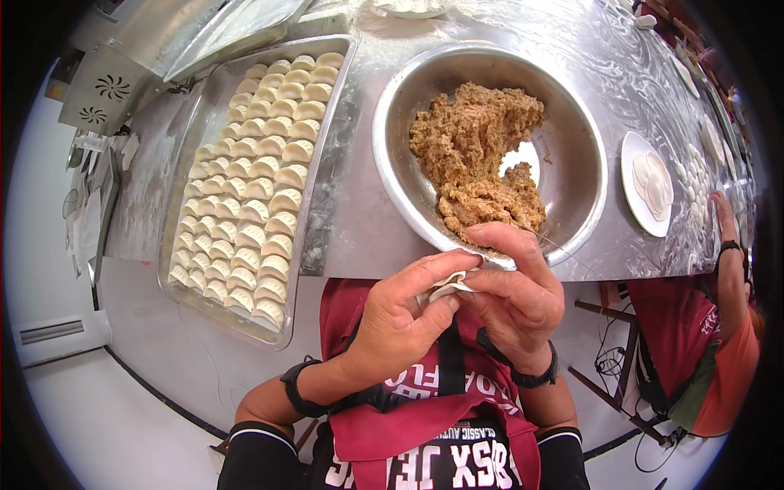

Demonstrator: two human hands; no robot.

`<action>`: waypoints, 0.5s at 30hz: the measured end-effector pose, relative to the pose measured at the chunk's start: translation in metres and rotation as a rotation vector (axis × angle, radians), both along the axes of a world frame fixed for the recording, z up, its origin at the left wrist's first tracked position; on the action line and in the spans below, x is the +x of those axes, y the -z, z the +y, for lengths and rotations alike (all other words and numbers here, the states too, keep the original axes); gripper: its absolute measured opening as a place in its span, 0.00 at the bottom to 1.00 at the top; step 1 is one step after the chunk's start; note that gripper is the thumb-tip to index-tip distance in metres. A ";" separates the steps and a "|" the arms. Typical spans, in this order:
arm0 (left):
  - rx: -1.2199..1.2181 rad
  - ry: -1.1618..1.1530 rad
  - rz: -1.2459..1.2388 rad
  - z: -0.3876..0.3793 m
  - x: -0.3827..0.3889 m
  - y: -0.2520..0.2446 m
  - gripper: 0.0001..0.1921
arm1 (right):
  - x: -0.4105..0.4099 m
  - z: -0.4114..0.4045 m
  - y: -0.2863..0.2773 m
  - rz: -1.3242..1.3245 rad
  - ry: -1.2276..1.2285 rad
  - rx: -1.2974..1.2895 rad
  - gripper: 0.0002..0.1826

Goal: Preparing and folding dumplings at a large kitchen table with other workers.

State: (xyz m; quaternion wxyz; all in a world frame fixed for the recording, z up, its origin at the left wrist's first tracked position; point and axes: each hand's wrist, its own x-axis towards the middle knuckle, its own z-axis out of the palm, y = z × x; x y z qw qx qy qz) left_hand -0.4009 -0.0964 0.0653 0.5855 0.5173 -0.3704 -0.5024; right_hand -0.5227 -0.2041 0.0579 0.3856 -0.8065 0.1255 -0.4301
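Both my hands meet at the near rim of a large steel bowl (572, 202) and pinch one small folded dumpling (446, 288) between them. My left hand (407, 309) grips it from the left side, fingertips and thumb on its edge. My right hand (520, 294) pinches the other side, with its index finger raised over the bowl's rim. Brown minced filling (471, 141) lies in a mound in the bowl. To the left, a metal tray (334, 92) holds rows of pleated dumplings (253, 211). A white oval plate (631, 190) with round dough wrappers (652, 184) stands right of the bowl.
Flour streaks the steel table (343, 226). Small dough pieces (697, 184) lie at the far right, near a co-worker's hand (724, 214). The dumpling tray juts past the table's near edge. A perforated metal box (104, 95) stands at upper left, and a stool (618, 361) at lower right.
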 end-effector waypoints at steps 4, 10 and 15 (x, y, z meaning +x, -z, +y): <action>0.070 0.023 0.136 0.000 0.001 -0.004 0.20 | 0.003 0.004 -0.001 -0.006 0.030 0.150 0.11; -0.006 0.015 0.064 -0.003 0.000 0.001 0.23 | -0.001 -0.001 0.003 -0.023 -0.102 0.228 0.10; 0.018 -0.034 0.480 -0.006 0.002 0.010 0.21 | 0.000 0.000 0.006 -0.003 -0.013 0.102 0.10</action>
